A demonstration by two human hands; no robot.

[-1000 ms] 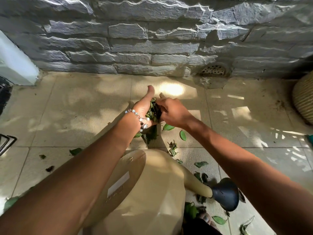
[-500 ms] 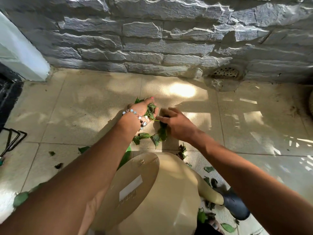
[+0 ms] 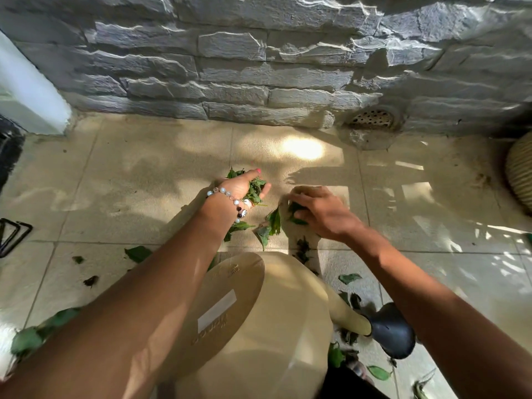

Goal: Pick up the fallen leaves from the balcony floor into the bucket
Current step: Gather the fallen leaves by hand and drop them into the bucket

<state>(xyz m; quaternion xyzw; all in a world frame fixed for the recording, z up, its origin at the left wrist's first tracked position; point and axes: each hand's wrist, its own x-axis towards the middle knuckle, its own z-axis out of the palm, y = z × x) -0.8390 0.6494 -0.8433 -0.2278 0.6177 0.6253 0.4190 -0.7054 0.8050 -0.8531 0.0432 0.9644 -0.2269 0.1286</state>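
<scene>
leaves (image 3: 253, 189) bunched in left grip (image 3: 244, 187); right grip (image 3: 313, 210) pinches more leaves on the floor (image 3: 149, 174).

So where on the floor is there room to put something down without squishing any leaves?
Bare tile lies between the stone wall and the left hand, and rightward below the drain toward the woven basket. It's crowded around the right hand, the loose leaves and the watering can.

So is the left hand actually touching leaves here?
Touching. The head view shows the left hand cupped around a bunch of leaves, green leaf edges poking out above and beside its fingers.
</scene>
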